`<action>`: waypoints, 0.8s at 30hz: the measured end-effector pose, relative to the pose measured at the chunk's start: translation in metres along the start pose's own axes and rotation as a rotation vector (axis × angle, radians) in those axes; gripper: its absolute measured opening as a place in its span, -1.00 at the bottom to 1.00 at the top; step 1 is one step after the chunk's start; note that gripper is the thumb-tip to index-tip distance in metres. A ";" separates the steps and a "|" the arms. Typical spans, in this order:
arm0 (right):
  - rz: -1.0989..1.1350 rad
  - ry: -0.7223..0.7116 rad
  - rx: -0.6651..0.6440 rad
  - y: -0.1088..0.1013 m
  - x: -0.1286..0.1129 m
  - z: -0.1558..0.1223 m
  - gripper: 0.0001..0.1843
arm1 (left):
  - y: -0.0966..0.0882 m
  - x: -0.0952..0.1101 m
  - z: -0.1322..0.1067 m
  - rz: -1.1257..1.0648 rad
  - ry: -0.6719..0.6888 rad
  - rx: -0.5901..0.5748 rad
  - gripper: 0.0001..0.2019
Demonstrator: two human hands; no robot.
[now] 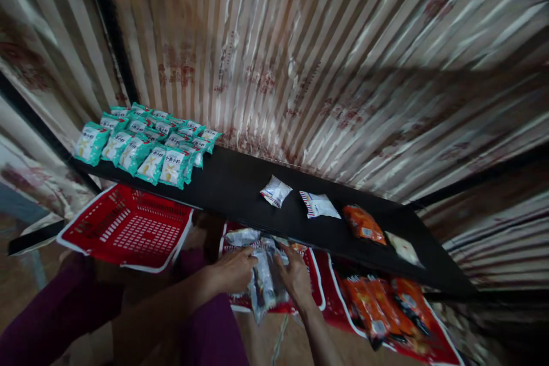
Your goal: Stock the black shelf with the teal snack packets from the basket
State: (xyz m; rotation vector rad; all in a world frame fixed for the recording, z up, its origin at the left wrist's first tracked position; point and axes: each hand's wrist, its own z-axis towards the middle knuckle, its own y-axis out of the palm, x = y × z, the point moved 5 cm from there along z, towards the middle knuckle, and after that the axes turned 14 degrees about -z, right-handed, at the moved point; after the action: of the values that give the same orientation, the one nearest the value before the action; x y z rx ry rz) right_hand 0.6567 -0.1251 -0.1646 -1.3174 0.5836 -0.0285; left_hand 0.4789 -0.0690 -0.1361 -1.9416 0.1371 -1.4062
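My left hand [237,270] reaches in from the left over the middle red basket [319,280], its fingers curled against a bunch of silver snack packets [266,271]. From the other side my right hand [295,273] presses its fingers on the same packets, so the bunch is squeezed between both hands. One packet hangs lower, over the basket's front rim. On the black shelf [231,189] just above lie a silver-white packet [275,191] and another white packet with a striped edge [320,205]. My fingertips are partly hidden among the packets.
Teal-and-white snack packets [131,151] stand in rows at the shelf's left end. Further right on it lie an orange packet [363,224] and a pale packet [404,247]. A red basket [146,234] sits low left; another basket [446,343] at right holds orange packets.
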 end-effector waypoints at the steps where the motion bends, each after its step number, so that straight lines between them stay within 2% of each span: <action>1: -0.046 -0.030 -0.045 0.002 0.012 -0.010 -0.50 | 0.014 0.004 0.004 -0.025 -0.045 -0.021 -0.64; 4: -0.084 -0.125 -0.182 0.011 0.030 -0.035 -0.42 | 0.044 0.010 0.009 -0.062 -0.213 -0.030 -0.45; 7: -0.099 -0.198 -0.282 0.019 0.032 -0.053 -0.35 | 0.060 0.015 0.004 -0.053 -0.335 0.012 -0.42; 11: -0.150 -0.256 -0.355 0.022 0.026 -0.061 -0.33 | 0.069 0.024 -0.016 -0.065 -0.356 0.124 -0.49; 16: -0.190 -0.259 -0.471 0.019 0.013 -0.059 -0.34 | 0.081 0.024 -0.042 -0.140 -0.423 0.185 -0.41; 19: -0.210 -0.214 -0.530 0.018 0.006 -0.057 -0.33 | 0.090 0.020 -0.048 -0.178 -0.435 0.206 -0.39; 24: -0.235 -0.169 -0.530 0.016 0.001 -0.058 -0.34 | 0.104 0.016 -0.049 -0.226 -0.426 0.247 -0.38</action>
State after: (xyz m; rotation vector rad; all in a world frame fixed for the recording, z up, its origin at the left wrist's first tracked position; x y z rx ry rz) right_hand 0.6287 -0.1736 -0.1871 -1.8789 0.2947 0.0475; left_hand 0.4758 -0.1769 -0.1791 -2.0398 -0.4457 -1.0524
